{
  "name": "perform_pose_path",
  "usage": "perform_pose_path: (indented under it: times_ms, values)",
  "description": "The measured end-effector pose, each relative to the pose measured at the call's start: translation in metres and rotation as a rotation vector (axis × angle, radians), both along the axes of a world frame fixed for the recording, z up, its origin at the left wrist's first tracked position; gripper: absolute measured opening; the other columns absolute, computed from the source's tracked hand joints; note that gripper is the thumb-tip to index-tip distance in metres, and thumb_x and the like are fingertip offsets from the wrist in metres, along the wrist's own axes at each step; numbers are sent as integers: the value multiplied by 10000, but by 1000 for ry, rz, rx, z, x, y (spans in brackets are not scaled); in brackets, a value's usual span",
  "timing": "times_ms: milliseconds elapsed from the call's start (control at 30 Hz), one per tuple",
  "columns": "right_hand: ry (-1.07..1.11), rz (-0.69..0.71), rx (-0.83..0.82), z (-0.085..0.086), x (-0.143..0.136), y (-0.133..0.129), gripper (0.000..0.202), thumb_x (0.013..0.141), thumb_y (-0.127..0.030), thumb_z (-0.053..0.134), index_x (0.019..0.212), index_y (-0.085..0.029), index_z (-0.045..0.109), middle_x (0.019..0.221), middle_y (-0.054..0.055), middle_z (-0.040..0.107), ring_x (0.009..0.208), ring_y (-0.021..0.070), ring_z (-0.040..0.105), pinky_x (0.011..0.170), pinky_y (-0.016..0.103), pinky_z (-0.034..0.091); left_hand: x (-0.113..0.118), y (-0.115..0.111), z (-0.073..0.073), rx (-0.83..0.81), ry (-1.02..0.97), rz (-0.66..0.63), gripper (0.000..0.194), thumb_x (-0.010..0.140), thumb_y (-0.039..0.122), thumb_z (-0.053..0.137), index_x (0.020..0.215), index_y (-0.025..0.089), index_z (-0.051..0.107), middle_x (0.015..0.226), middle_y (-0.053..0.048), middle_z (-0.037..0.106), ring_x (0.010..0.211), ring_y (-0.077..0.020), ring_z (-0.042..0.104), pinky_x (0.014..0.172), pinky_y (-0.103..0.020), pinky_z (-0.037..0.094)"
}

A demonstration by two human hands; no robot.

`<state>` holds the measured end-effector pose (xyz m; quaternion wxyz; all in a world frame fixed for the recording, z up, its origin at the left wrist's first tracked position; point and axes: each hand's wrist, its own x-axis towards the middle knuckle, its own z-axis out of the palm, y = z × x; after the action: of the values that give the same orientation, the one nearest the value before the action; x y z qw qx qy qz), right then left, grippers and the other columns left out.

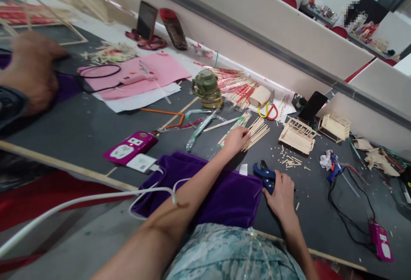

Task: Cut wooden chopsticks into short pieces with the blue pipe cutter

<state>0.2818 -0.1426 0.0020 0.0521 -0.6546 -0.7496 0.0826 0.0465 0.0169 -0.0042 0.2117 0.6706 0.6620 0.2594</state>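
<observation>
My left hand rests at the left side of a spread of thin wooden sticks, its fingers closed together; whether a stick is between them is hidden. My right hand grips a blue pipe cutter, its head pointing left, at the edge of a folded purple cloth. Short cut stick pieces lie scattered beyond the cutter. Two small stick-built models stand behind these pieces, one farther right. Green-and-white wrapped sticks lie just beyond my left hand.
A green-lidded jar, red-wrapped sticks and scissors are farther back. Purple power strips with cables lie left and right; a white cable crosses my left forearm. Another person's hand is at far left, near a pink glue gun.
</observation>
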Motion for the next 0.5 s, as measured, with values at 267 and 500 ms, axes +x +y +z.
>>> perform_pose_path:
  times_ms: [267,500]
  values:
    - [-6,51,-15,0,-4,0,714,843,-439,695,1431,-103,468,1205,200,585,1133,363,533,978,495,437,15,15,4,-43,225,-22,233,941,272,494,934,181,708,1064,-140,693,995,-281,626,721,-330,418]
    - [27,80,-30,2,-7,-4,788,823,-462,697,1455,-55,459,1267,229,571,1201,387,505,1071,551,398,25,21,7,28,400,-60,459,935,504,567,1070,81,686,1149,-245,641,1153,-393,538,923,-425,405]
